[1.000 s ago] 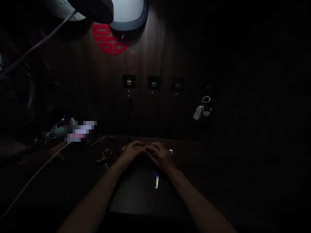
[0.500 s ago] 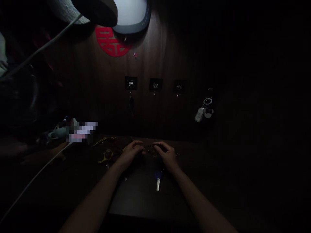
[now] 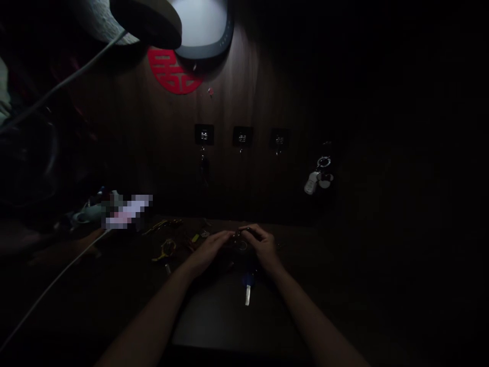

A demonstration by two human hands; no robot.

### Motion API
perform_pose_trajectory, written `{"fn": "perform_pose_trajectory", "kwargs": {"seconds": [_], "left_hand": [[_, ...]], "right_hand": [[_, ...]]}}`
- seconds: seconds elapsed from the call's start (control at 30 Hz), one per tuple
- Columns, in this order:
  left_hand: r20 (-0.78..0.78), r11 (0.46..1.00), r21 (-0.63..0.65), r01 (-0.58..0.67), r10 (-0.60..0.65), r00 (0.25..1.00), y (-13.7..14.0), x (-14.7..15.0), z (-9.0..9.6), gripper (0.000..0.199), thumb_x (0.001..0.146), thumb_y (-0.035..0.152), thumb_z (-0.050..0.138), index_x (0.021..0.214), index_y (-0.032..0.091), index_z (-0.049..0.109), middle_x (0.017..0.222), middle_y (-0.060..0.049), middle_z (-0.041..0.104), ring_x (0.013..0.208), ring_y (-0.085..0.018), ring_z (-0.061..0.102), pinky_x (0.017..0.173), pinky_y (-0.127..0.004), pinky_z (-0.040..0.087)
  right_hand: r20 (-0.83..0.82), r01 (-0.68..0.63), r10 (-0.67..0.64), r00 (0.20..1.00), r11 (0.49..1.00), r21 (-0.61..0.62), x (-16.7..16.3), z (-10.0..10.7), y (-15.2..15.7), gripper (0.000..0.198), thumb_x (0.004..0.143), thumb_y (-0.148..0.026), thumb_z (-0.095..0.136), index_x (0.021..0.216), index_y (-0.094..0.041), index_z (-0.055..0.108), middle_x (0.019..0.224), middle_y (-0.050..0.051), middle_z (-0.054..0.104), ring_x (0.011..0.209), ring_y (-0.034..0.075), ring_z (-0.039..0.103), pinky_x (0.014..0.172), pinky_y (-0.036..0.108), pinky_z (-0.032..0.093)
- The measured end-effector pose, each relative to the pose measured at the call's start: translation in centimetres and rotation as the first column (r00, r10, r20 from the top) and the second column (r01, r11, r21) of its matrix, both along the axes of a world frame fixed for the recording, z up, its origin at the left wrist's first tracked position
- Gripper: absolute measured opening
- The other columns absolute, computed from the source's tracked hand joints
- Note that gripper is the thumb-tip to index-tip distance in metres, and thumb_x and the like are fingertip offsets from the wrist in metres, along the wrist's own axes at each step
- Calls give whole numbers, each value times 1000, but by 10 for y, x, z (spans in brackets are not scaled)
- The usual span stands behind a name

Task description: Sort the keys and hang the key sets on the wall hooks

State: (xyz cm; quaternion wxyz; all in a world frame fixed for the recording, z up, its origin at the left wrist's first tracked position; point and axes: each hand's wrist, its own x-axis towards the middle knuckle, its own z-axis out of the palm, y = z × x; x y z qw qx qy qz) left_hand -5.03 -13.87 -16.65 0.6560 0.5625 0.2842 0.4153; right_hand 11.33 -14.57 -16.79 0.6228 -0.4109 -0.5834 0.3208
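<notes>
In the dim light my left hand [image 3: 214,248] and my right hand [image 3: 263,246] meet fingertip to fingertip above the dark tabletop. My right thumb and fingers pinch a small metal ring, which looks like a key ring [image 3: 243,245], its loop showing below them. The left fingers are pressed together at the same spot; what lies between them is too dark to make out. A blue-headed key [image 3: 248,291] with a silver blade lies on the table just below the hands. Left of my left hand lie a yellow-strapped watch-like item [image 3: 168,248] and a small yellow-green piece [image 3: 195,238].
A white cable [image 3: 57,275] runs across the left side to a blurred pale object [image 3: 130,211]. On the wooden panel hang several hooks [image 3: 242,136] and a key ring bunch with a white tag [image 3: 311,182]. A red paper cutout [image 3: 171,76] sits under a lamp [image 3: 202,30].
My left hand has moved right, closing the gap, and its fingertips now meet my right hand's. The small yellow-green piece behind it has come into view. The camera view has shifted slightly.
</notes>
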Motion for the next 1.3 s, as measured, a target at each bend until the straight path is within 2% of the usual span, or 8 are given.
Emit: {"fn": "perform_pose_trajectory", "kwargs": {"seconds": [0.1,0.23,0.37,0.6,0.8,0.97,1.17,1.3], "left_hand": [[-34,998,-19,-52,51,998,-1,3,2,35,76,42,55,104,22,61,98,-5,65,87,-20,60,70,-29,47],[-8,986,108,-123,124,992,0,7,2,35,72,35,62,104,21,59,96,-3,65,89,-17,58,76,-26,44],[-78,976,173,-129,144,986,2,9,-1,32,69,33,64,97,19,60,84,-3,65,80,-16,59,72,-27,44],[-167,926,330,-184,249,954,5,10,-4,20,67,33,64,79,18,59,74,2,59,73,-13,54,68,-24,41],[-192,962,231,-143,190,963,0,10,2,18,68,33,63,74,18,57,65,4,55,63,-11,50,59,-21,38],[-21,973,83,-214,217,976,6,7,3,21,68,36,64,74,18,57,66,2,60,61,-11,54,59,-21,40],[160,967,-121,-225,243,957,18,1,18,22,64,30,69,74,17,54,82,-5,69,73,-16,63,64,-25,45],[217,960,-158,-230,261,941,23,-7,36,18,69,27,66,75,16,52,92,-9,69,85,-21,64,72,-30,47]], "right_hand": [[57,0,-2,998,999,42,-1,0,0,15,69,-34,63,74,-22,70,85,3,59,85,17,56,75,28,45],[78,-18,19,997,1000,-4,-4,1,0,18,69,-37,63,74,-23,71,91,4,55,89,18,54,73,27,45],[59,-13,14,998,1000,-20,-4,-1,1,21,71,-40,59,73,-22,70,95,5,54,86,17,55,69,27,45],[56,62,-66,996,996,66,0,-8,7,11,66,-32,66,68,-22,68,76,1,57,77,15,55,69,26,42],[52,71,-72,996,997,16,1,-2,7,23,71,-39,58,63,-19,66,71,2,60,75,16,56,70,27,41],[26,182,-181,983,983,-35,7,-3,12,34,74,-48,51,68,-18,66,73,3,65,75,18,58,68,27,42],[45,244,-241,969,966,-83,14,-16,22,40,71,-54,48,68,-17,65,72,5,65,69,19,57,55,26,41],[57,259,-254,965,962,-83,17,-22,26,43,70,-56,48,67,-17,65,70,5,65,65,19,56,52,26,40]]}}
